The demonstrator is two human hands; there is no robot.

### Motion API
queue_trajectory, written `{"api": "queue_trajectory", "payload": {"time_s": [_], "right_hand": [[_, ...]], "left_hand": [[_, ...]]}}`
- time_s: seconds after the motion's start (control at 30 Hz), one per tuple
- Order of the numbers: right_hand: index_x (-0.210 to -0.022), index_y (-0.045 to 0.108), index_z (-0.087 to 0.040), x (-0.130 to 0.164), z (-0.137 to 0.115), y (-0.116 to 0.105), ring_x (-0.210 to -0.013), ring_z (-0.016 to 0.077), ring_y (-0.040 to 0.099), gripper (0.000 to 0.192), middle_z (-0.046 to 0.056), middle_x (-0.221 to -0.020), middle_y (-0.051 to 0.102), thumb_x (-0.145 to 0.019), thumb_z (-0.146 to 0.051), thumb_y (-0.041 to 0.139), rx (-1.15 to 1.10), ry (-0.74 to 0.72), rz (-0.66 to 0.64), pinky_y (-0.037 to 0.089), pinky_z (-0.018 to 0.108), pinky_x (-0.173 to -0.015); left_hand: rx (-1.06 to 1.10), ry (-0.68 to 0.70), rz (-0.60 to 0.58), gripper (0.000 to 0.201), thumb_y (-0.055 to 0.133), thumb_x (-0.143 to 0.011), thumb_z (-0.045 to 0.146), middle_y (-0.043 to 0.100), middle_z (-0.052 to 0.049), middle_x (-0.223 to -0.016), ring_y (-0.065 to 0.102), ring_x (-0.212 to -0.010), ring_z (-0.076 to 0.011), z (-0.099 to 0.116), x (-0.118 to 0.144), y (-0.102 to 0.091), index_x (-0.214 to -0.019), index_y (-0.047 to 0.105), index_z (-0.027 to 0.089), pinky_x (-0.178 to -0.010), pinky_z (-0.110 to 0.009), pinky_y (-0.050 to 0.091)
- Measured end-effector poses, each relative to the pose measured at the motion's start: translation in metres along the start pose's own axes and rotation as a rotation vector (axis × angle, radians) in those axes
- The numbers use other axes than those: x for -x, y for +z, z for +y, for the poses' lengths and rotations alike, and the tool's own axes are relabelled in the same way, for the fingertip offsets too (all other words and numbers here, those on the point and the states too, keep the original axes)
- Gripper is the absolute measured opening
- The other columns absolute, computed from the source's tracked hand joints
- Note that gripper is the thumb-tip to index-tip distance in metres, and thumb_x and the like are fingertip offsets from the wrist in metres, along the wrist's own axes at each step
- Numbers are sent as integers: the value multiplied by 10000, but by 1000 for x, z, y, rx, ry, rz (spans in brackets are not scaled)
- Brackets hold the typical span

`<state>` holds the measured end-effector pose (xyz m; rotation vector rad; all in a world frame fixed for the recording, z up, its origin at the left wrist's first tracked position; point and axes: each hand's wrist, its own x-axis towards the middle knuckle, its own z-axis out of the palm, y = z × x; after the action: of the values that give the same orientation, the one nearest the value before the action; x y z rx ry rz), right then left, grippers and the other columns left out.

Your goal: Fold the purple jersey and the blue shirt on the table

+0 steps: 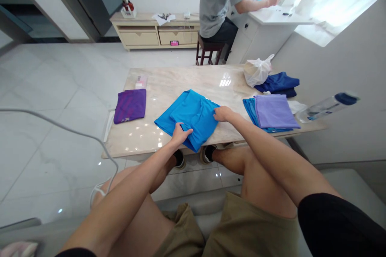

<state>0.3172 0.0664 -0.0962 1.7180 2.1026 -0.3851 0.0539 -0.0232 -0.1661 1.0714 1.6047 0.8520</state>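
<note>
A bright blue garment (193, 112), partly folded and turned askew, lies on the marble-look table, one corner hanging over the near edge. My left hand (181, 134) grips its near left side, with the thumb stretched toward the right. At the garment's right corner, my right hand (222, 113) pinches the fabric. A folded purple garment (130, 105) with pale marks rests to the left. Over on the right is a folded lavender garment (276, 111), stacked on blue cloth (250, 110).
Behind the stack are a white plastic bag (257, 71) and dark blue cloth (279, 82). A clear bottle (327, 107) stands at the table's right end. A grey cable (69, 128) crosses on the left. Another person (220, 4) sits at a white desk beyond.
</note>
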Motion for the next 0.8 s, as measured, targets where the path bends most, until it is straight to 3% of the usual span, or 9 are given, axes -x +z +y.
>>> {"api": "queue_trajectory", "payload": {"time_s": [0.13, 0.2, 0.3, 0.4, 0.5, 0.63, 0.7, 0.8], "right_hand": [[-1277, 811, -84, 3, -11, -2, -1320, 444, 729, 419, 286, -1352, 768, -917, -272, 710, -18, -14, -79, 578, 527, -1141], [-1146, 834, -92, 8, -12, -3, -1158, 440, 795, 335, 266, -1163, 822, -850, -242, 792, -118, 8, -173, 633, 526, -1042], [-963, 822, -116, 19, -3, -4, -851, 389, 832, 230, 170, -823, 819, -783, -242, 888, -331, 58, -397, 681, 482, -828], [-884, 793, -150, 26, 14, -3, -776, 316, 825, 214, 93, -719, 793, -817, -322, 903, -481, 71, -490, 665, 397, -765], [-879, 773, -164, 26, 30, 1, -789, 280, 820, 185, 80, -693, 781, -922, -331, 840, -452, 73, -272, 632, 351, -812], [-1161, 764, -142, 17, 37, 8, -907, 285, 814, 295, 100, -824, 818, -986, -375, 808, -372, 116, 38, 583, 324, -856], [-1162, 768, -149, 12, 35, 12, -983, 281, 802, 342, 121, -972, 839, -963, -418, 839, -402, 115, 86, 564, 294, -848], [-950, 783, -183, 6, 33, 17, -982, 262, 784, 235, 100, -1007, 839, -924, -399, 872, -479, 89, 78, 545, 256, -823]], "left_hand": [[14, -10, -16, 679, 1005, -706, 254, 679, -118, -1352, 635, -1339, -309, 11, -5, -7, -1192, 532, 246, -1142, -422, 485], [30, -10, -14, 707, 1022, -658, 242, 676, -124, -1359, 628, -1341, -318, 17, -7, -16, -1185, 551, 244, -1118, -412, 491], [-7, -12, -49, 703, 1031, -561, 186, 694, -121, -1315, 640, -1310, -334, 26, -14, -34, -1126, 616, 232, -1056, -389, 509], [-84, 0, -148, 654, 1022, -487, 170, 722, -102, -1223, 655, -1272, -348, 34, -24, -55, -1050, 691, 214, -996, -362, 522], [-126, 18, -159, 653, 1012, -489, 196, 732, -90, -1203, 645, -1281, -345, 41, -32, -68, -1078, 730, 214, -975, -347, 525], [-127, 45, -124, 620, 1018, -523, 236, 747, -90, -1137, 668, -1176, -316, 46, -39, -71, -1092, 772, 205, -928, -347, 535], [-89, 70, -143, 588, 1019, -549, 272, 756, -82, -1081, 681, -1066, -281, 48, -43, -70, -1089, 798, 201, -873, -336, 536], [9, 52, -144, 581, 1001, -586, 296, 758, -57, -979, 667, -895, -218, 51, -51, -71, -1127, 814, 196, -770, -306, 516]]}}
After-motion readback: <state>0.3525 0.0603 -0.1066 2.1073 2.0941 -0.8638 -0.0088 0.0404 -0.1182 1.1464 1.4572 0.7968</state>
